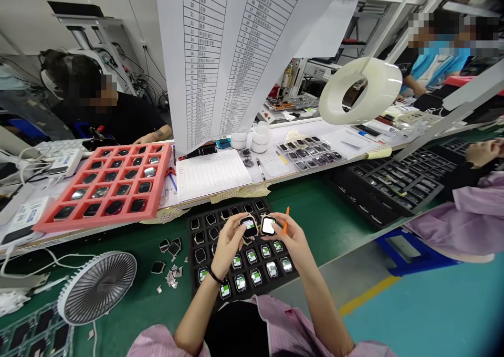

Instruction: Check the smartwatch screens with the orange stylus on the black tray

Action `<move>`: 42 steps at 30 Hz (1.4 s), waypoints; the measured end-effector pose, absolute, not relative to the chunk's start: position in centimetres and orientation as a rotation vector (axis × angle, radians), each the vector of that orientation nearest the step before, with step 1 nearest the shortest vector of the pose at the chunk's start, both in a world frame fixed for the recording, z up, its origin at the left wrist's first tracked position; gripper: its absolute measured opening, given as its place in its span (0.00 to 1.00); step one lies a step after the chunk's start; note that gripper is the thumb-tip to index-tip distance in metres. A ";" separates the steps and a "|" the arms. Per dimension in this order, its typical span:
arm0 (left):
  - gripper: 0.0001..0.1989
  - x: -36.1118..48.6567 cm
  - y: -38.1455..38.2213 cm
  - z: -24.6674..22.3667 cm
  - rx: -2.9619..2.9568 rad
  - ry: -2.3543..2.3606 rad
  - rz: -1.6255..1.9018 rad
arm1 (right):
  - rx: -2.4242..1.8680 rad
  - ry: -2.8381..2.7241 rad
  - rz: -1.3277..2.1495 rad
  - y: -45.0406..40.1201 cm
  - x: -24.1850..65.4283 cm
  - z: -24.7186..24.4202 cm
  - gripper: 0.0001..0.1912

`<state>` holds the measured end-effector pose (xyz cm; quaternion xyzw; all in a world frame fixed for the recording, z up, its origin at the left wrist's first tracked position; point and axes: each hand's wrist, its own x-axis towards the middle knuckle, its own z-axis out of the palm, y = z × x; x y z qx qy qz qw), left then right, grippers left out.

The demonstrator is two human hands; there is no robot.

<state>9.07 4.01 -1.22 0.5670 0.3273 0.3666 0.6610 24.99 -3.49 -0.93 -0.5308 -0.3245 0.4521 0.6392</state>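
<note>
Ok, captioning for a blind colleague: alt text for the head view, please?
A person's left hand holds a lit watch; the right hand holds another lit watch and an orange stick, above a black tray of watches on a green bench, a fan to the left.

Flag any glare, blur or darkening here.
Head view: the watch in the right hand glows white, no screen detail readable; head view: pale glints on pieces in the red tray; head view: the hanging sheet has barely legible lower print; head view: right corners darken.
</note>
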 end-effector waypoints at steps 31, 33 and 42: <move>0.16 9.4 3.7 -0.9 1.265 0.795 0.847 | -1.211 -0.736 1.004 -3.5 25.0 -1.4 0.16; 0.15 9.4 3.7 -0.7 1.247 0.809 0.852 | -1.209 -0.736 1.010 -3.5 25.0 -1.4 0.15; 0.18 9.2 3.7 -1.1 1.285 0.741 0.824 | -1.215 -0.723 0.994 -3.7 25.0 -1.0 0.14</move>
